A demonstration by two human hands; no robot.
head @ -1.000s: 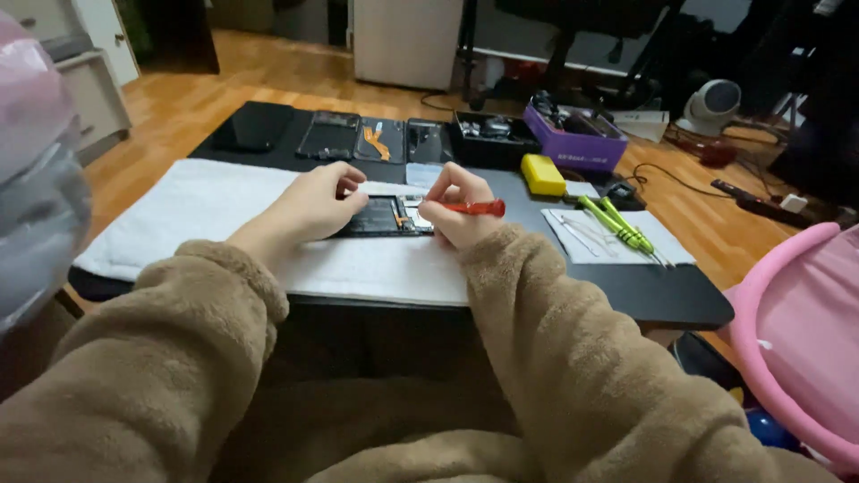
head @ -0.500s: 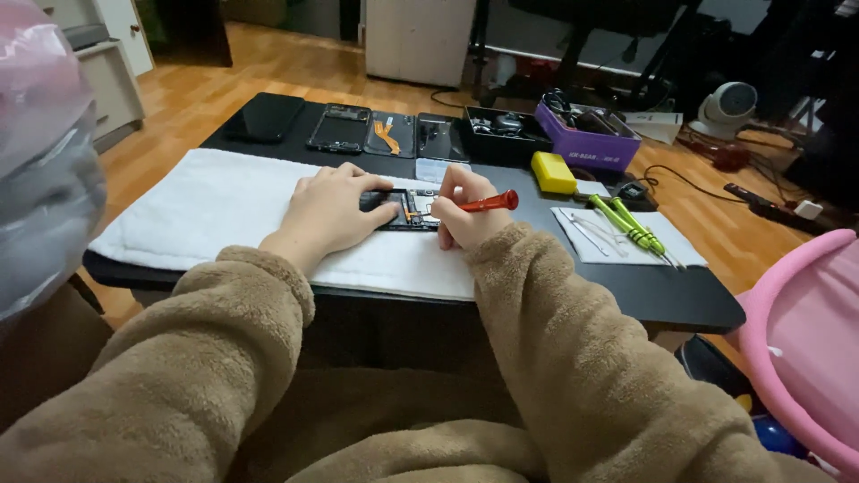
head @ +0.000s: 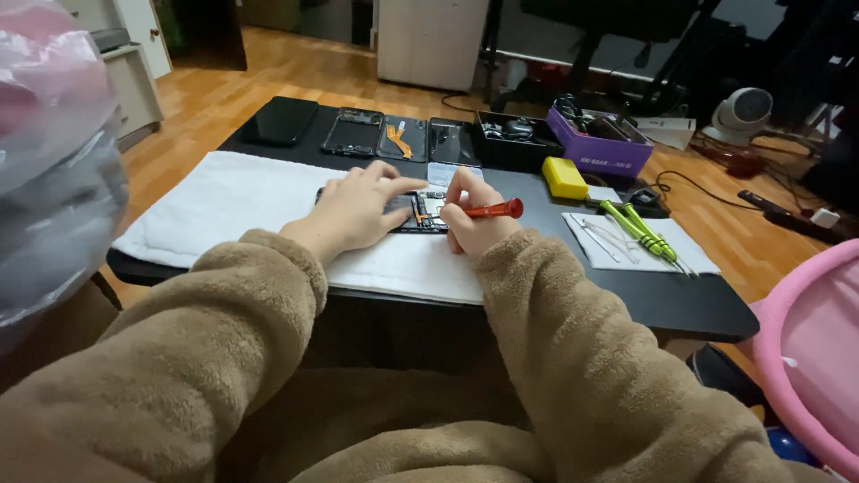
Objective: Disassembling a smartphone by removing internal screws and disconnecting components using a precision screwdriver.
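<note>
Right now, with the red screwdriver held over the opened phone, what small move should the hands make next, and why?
Probably keep the left hand pressed flat on the opened phone and lower the tip of the red screwdriver straight down. The right hand grips the tool near its front, right above the phone on the white cloth, so a steady phone seems needed first.

The single head-worn camera looks forward and steeply down from above the person's sleeves, close to the black bench (head: 698, 304), with wooden floor (head: 268, 80) beyond.
</note>
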